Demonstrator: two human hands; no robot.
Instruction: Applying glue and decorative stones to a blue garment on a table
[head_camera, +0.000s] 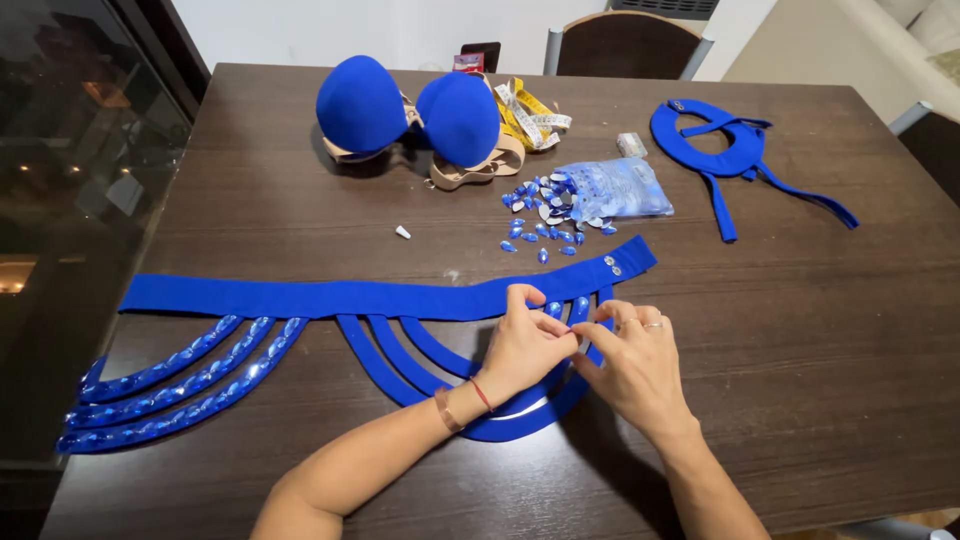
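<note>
Head view. The blue belt (400, 297) lies with its long axis left to right across the table (850, 330), its hanging strap loops curving toward the person, and both hands meet over the right-hand group of loops (400, 355), just below the band. The left hand (522, 345) has thumb and fingertips pinched narrow on a strap near two blue gems (566, 308) already sitting there, and the right hand (632, 360) touches it from the right, fingers curled close on the same strap; whether a loose gem sits between the fingers cannot be told. The loose gems (545, 215) and their bag (620, 188) lie beyond the band, away from the person, nearer the right hand.
</note>
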